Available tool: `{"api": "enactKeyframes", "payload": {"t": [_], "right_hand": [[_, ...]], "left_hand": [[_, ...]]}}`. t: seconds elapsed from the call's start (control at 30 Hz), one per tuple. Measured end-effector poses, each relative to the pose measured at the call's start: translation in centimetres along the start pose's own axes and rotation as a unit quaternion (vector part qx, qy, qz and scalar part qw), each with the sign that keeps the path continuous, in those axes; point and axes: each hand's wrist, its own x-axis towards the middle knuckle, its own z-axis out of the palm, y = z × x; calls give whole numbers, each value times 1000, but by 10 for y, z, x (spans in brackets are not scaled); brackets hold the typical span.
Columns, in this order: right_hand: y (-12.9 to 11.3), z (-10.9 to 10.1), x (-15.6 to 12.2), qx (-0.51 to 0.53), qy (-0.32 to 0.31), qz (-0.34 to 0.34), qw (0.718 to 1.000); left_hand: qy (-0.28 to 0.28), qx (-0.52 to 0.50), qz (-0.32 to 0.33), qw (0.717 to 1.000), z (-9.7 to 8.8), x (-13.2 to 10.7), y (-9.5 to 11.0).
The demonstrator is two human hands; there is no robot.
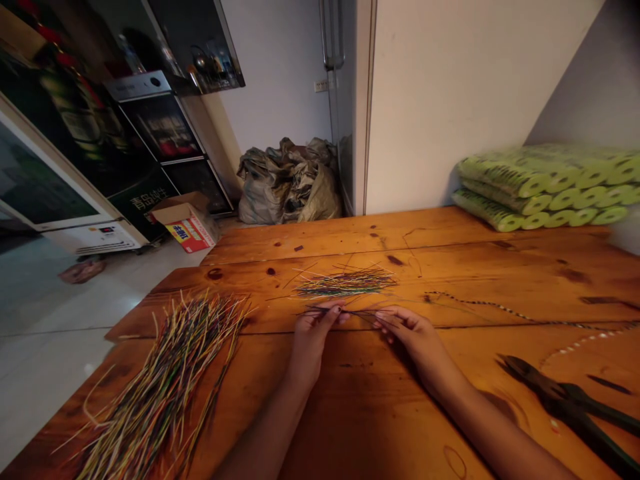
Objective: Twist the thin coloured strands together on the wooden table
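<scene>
Between both hands stretches a small bundle of thin dark wires (pixel 361 313), held roughly level above the table. My left hand (pixel 320 327) pinches its left part between thumb and fingers. At its right end, the fingertips of my right hand (pixel 404 327) are closed on the strands. Just beyond the hands lies a small pile of short multicoloured wires (pixel 347 283). A larger heap of long multicoloured wires (pixel 173 387) spreads over the table's left side.
Dark-handled cutters (pixel 565 397) lie at the right on the wooden table (pixel 360 413). A twisted dark-and-light cord (pixel 505 309) runs to the right edge. Green-wrapped rolls (pixel 545 187) are stacked at the back right. Beyond the table are sacks (pixel 290 183) and a cardboard box (pixel 187 223).
</scene>
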Motion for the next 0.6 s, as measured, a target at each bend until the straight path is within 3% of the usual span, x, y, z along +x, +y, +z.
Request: {"api": "enactKeyframes", "payload": {"t": [0.27, 0.33, 0.47, 0.6], "right_hand": [[-3, -6, 1, 48, -7, -5, 999], [-10, -10, -1, 74, -57, 33, 995], [-22, -11, -9, 15, -239, 119, 964], [-23, -4, -15, -19, -245, 77, 966]], "left_hand": [[9, -9, 1, 1000, 1, -1, 4], [4, 3, -5, 1000, 1, -2, 5], [-11, 68, -7, 998, 3, -4, 6], [-15, 74, -14, 997, 2, -5, 8]]}}
